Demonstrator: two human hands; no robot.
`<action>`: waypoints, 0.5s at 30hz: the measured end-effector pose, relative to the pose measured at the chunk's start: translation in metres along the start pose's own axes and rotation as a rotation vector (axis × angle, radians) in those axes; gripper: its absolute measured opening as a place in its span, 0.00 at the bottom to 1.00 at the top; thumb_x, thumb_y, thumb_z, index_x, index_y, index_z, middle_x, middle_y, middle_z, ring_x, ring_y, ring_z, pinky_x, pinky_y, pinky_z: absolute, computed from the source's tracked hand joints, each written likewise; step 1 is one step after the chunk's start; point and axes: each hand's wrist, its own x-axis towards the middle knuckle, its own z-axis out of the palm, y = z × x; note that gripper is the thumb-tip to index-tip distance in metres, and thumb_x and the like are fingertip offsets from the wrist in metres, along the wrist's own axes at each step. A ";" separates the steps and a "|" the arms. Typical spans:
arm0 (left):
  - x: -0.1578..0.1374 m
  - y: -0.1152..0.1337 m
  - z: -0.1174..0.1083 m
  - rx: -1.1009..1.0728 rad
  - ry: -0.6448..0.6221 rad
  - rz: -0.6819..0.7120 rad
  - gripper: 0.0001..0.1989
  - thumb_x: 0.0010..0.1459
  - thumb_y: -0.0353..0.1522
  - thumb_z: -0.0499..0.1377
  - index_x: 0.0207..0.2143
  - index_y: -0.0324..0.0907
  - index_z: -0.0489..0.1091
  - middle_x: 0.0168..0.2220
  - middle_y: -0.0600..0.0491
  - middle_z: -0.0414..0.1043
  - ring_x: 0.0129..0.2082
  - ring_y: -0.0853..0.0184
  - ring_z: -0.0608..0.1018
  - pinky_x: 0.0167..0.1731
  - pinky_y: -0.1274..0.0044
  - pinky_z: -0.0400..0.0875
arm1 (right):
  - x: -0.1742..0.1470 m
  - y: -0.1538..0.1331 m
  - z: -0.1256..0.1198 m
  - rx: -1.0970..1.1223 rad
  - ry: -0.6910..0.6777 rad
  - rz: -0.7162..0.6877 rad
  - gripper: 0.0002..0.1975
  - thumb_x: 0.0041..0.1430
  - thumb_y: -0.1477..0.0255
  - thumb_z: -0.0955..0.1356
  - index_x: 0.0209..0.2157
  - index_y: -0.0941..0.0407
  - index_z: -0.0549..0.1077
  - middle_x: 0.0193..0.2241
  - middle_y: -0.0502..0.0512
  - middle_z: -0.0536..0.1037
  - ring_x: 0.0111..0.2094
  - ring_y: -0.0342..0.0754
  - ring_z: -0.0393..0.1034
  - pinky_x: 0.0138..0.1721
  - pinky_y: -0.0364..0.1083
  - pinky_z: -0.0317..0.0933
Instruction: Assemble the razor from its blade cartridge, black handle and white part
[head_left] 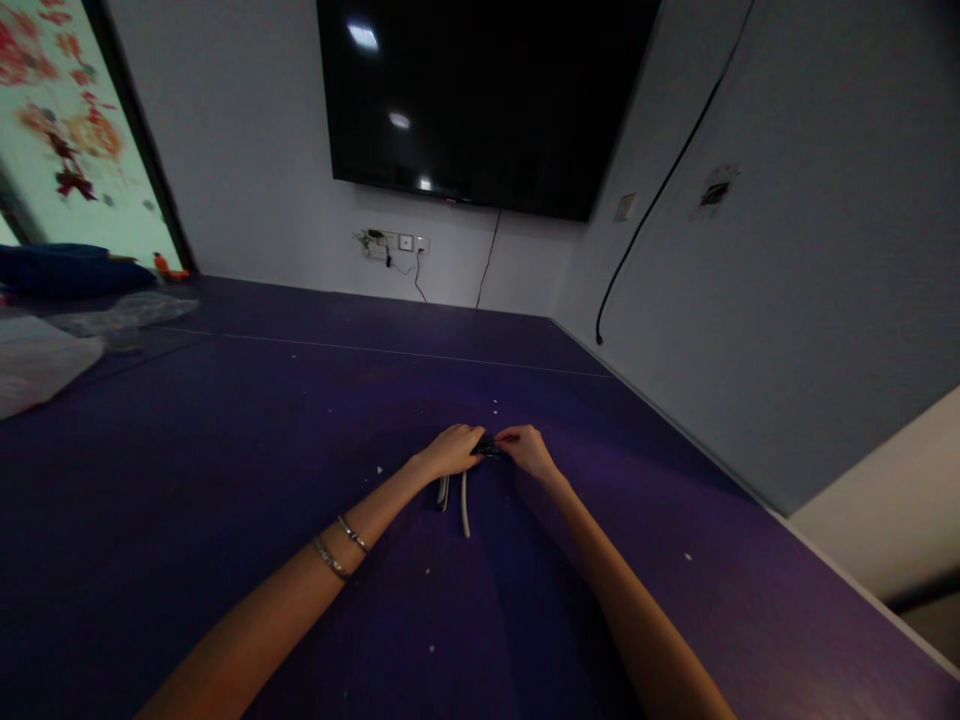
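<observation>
My left hand [451,450] is closed on a small dark object [487,447] with thin strands or prongs. Its kind is too small to make out. At the right end of this object, the fingertips of my right hand [528,447] pinch it. Below my left hand, a pale strip like a piece of cable [466,505] lies on the purple surface. Beside it, a short dark and pale piece [442,493] sticks out from under the same hand. Two silver bracelets [341,548] circle my left forearm.
Small white scraps [431,648] dot the purple surface [360,620]. At the far left lie clear plastic sheeting [127,315] and a dark blue cloth [71,270]. A black cable [667,180] hangs down the right wall. A television [480,100] is mounted ahead, above wall sockets [406,242].
</observation>
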 end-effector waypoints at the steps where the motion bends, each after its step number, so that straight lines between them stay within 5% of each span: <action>1: 0.000 0.000 -0.001 0.000 -0.001 0.003 0.16 0.54 0.33 0.55 0.45 0.38 0.63 0.41 0.46 0.71 0.44 0.60 0.72 0.42 0.73 0.64 | 0.000 0.000 0.000 -0.004 -0.001 -0.002 0.08 0.44 0.78 0.67 0.27 0.58 0.78 0.26 0.54 0.79 0.29 0.47 0.73 0.33 0.42 0.64; 15: 0.002 -0.003 0.006 0.009 0.005 0.024 0.13 0.53 0.32 0.55 0.41 0.38 0.66 0.43 0.45 0.70 0.47 0.61 0.70 0.46 0.72 0.63 | -0.002 -0.002 -0.004 -0.037 -0.006 -0.025 0.08 0.45 0.78 0.66 0.27 0.57 0.78 0.26 0.54 0.79 0.29 0.48 0.73 0.33 0.43 0.64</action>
